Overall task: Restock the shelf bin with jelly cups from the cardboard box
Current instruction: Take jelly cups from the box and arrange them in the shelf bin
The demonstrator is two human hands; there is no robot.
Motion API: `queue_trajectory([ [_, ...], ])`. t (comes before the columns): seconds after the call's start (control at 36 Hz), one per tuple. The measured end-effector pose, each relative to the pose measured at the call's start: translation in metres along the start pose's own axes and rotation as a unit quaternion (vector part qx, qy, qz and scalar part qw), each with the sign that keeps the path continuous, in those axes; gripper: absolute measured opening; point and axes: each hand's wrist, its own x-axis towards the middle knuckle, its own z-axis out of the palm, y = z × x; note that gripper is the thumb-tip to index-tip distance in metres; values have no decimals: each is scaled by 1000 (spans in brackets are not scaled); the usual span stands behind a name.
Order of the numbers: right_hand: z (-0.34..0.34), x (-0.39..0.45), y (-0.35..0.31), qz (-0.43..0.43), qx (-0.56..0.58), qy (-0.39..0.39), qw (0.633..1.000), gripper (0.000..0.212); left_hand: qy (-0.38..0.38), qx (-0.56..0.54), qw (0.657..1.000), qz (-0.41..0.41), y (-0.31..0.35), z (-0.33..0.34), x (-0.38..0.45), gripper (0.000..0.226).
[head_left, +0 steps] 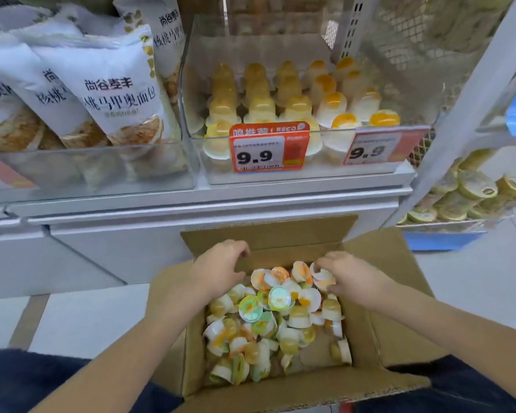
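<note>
Setting: we face a white store shelf (209, 201), with pale floor below it.
Left hand (221, 268): our fingers (240, 248) curl loosely over the far left of the cardboard box (399, 263); we see nothing gripped.
Right hand (349, 274): our fingertips (320, 263) bend down and pinch a jelly cup (320, 275) at the far right of the heap.
Box: open flaps, loose jelly cups (274, 317) jumbled just nearer us than both hands.
Shelf bin (414, 138): clear, above and beyond our fingers, holding upright rows of cups behind two 9.9 price tags (268, 149).
Left of bin: white bread bags (108, 93).
</note>
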Motion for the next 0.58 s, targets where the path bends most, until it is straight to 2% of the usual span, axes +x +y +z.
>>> queue_trajectory([
  [0.11, 56, 27, 1, 50, 57, -82, 994, 46, -59, 16, 997, -43, -30, 50, 6, 30],
  [0.22, 94, 52, -7, 53, 82, -98, 990, 55, -141, 88, 983, -82, -43, 91, 4, 48],
  [0.36, 131, 80, -22, 18, 73, -76, 994, 84, -200, 178, 963, -21, -55, 133, 10, 69],
  [0.42, 142, 89, -25, 4, 77, -65, 995, 91, -204, 190, 960, -4, -57, 147, 15, 76],
  [0.5, 155, 100, -29, 31, 104, -40, 993, 92, -194, 222, 955, 16, -56, 166, 26, 88],
  [0.58, 169, 109, -30, 47, 105, -19, 993, 92, -162, 273, 948, 31, -65, 183, 36, 113],
])
